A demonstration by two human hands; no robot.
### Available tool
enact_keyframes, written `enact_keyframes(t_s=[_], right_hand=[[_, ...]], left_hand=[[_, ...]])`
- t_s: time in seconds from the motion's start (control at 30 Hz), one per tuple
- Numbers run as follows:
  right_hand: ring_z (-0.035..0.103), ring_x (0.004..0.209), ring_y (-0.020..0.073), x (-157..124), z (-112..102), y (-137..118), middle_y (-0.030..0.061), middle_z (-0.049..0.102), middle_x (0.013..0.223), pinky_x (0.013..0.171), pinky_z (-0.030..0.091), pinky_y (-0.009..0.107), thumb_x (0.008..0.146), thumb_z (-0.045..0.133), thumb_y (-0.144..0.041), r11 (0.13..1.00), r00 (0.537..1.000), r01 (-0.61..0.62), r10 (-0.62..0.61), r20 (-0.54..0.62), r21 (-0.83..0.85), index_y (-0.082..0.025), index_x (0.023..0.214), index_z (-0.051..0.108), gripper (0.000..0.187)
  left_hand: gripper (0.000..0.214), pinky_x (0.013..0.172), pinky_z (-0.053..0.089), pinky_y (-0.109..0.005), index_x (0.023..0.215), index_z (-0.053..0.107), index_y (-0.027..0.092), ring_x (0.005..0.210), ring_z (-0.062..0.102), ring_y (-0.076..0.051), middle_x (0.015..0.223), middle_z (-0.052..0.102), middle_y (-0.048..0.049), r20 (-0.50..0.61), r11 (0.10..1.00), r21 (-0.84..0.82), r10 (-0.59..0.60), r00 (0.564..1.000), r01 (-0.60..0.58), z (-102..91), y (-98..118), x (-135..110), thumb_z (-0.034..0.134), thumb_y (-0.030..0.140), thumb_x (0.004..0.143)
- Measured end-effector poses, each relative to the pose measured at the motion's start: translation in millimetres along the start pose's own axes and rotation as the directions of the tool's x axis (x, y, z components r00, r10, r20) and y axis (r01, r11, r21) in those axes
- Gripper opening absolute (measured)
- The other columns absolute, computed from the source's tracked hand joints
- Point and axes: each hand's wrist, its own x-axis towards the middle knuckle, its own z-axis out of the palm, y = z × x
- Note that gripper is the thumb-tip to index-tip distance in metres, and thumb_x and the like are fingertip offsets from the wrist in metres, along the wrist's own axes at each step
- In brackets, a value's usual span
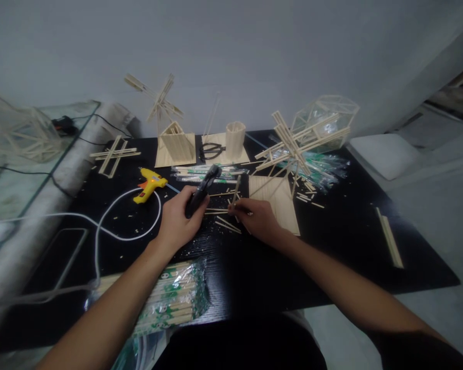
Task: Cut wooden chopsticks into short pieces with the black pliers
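Observation:
My left hand (179,218) is closed around a black cutting tool (203,188), its head pointing up and to the right over the black table (332,241). My right hand (256,218) pinches a thin wooden stick (235,192) that rises from its fingertips. Loose sticks (221,216) and small offcuts lie on the table between the two hands. A flat wooden sheet (278,198) lies just to the right of my right hand.
A yellow glue gun (149,185) with a white cord (111,231) lies left of my hands. A pack of wrapped chopsticks (173,298) sits at the near edge. Stick windmill models (293,141), a stick cup (235,139) and scissors (212,150) stand behind.

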Motion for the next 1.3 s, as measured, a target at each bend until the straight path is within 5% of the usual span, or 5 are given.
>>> enact_keyframes(t_s=[0.43, 0.63, 1.13, 1.3], right_hand=[[0.067, 0.069, 0.0147, 0, -1, 2, 0.0008, 0.076, 0.081, 0.069, 0.047, 0.024, 0.091, 0.071, -0.024, 1.000, 1.000, -0.005, 0.005, 0.011, -0.023, -0.019, 0.085, 0.074, 0.009], [0.067, 0.070, 0.0147, 0, 1, 3, 0.0016, 0.076, 0.081, 0.071, 0.048, 0.024, 0.092, 0.070, -0.023, 1.000, 1.000, 0.001, -0.001, 0.015, 0.011, -0.018, 0.087, 0.074, 0.008], [0.069, 0.071, 0.0142, -3, 6, 9, 0.0022, 0.077, 0.082, 0.070, 0.048, 0.023, 0.092, 0.072, -0.021, 0.996, 0.996, 0.085, -0.085, -0.005, -0.018, -0.017, 0.087, 0.075, 0.007], [0.071, 0.072, 0.0162, 1, -1, 10, 0.0023, 0.078, 0.083, 0.071, 0.050, 0.024, 0.091, 0.073, -0.024, 0.994, 0.988, 0.110, -0.110, -0.112, -0.005, -0.019, 0.086, 0.077, 0.008]], left_hand=[[0.032, 0.087, 0.051, -0.038, 0.117, 0.059, 0.018, 0.099, 0.067, -0.029, 0.108, 0.071, -0.0112, 0.159, 0.960, 0.279, -0.022, 0.987, -0.024, 1.6, -9, 5, 0.054, 0.039, 0.094], [0.038, 0.093, 0.050, -0.045, 0.124, 0.056, 0.014, 0.107, 0.065, -0.034, 0.115, 0.068, -0.0157, 0.211, 0.900, 0.423, 0.019, 0.977, -0.109, -3.9, -12, 6, 0.054, 0.029, 0.090], [0.040, 0.088, 0.052, -0.045, 0.124, 0.057, 0.011, 0.100, 0.066, -0.035, 0.113, 0.067, -0.0173, 0.327, 0.751, 0.646, -0.108, 0.939, -0.138, -11.4, 6, 8, 0.054, 0.020, 0.086], [0.036, 0.086, 0.052, -0.043, 0.122, 0.057, 0.012, 0.098, 0.066, -0.033, 0.111, 0.067, -0.0161, 0.324, 0.727, 0.673, -0.126, 0.938, -0.135, -14.3, 7, 8, 0.053, 0.019, 0.088]])
